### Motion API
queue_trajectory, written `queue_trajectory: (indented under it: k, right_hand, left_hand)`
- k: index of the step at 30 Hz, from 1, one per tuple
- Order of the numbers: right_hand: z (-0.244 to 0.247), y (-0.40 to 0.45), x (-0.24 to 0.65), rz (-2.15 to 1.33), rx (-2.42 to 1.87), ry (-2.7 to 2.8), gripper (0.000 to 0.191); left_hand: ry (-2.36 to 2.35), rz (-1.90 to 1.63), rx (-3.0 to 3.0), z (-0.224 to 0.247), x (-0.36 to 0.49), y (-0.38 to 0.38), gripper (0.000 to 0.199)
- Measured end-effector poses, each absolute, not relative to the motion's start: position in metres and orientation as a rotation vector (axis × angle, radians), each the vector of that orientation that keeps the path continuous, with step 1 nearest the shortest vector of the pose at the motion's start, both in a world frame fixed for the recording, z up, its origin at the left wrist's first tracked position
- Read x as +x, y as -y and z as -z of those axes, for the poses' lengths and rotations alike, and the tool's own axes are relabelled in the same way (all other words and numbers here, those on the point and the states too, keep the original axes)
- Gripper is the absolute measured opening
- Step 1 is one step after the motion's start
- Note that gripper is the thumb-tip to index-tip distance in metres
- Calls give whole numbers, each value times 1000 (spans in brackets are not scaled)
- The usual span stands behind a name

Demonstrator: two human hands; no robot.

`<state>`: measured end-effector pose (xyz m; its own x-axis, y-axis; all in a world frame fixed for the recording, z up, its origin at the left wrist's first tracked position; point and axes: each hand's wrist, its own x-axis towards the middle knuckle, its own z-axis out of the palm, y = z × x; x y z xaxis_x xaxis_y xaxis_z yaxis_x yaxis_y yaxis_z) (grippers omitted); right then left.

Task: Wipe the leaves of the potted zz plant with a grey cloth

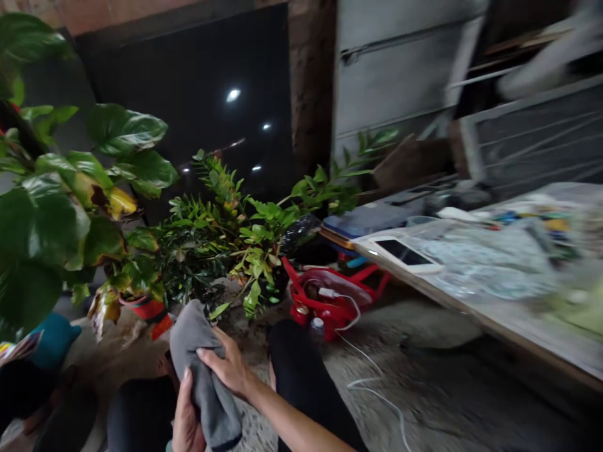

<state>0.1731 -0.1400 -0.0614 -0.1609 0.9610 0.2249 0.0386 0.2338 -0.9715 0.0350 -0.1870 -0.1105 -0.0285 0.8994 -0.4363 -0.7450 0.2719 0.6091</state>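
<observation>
A soft grey cloth [205,383], bunched into a long bundle, is held up in front of my legs. My left hand [187,415] grips its lower left side, thumb pointing up along it. From the right, my right hand [229,364] is closed around the upper part, with the thumb lying on the fabric. The cloth's upper end rises above both hands, and its darker-edged lower end hangs loose below. Most of the fingertips are hidden behind it, and whether anything is inside the cloth cannot be seen.
Leafy plants [235,232] stand ahead and to the left. A red bag [336,298] with a white cable [372,361] sits on the floor. To the right is a table [452,298] bearing a phone [407,254]. Part of another person [47,351] shows at lower left.
</observation>
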Motion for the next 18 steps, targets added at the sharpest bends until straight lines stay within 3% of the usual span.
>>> queue_trajectory:
  k: [3, 6, 11, 18]
  right_hand:
    - [82, 128, 164, -833, -1224, 1515, 33]
    - [99, 120, 161, -825, -1397, 1463, 43]
    - [90, 123, 178, -1096, -1435, 1583, 39]
    - [75, 121, 208, -1567, -1073, 1567, 31]
  left_hand:
    - [-1042, -1330, 313, 107, 38, 175, 58]
    - [-1256, -1301, 487, 98, 45, 159, 56]
    - [-1336, -1300, 663, 87, 50, 150, 47]
    - [-1318, -1356, 755, 75, 47, 161, 28]
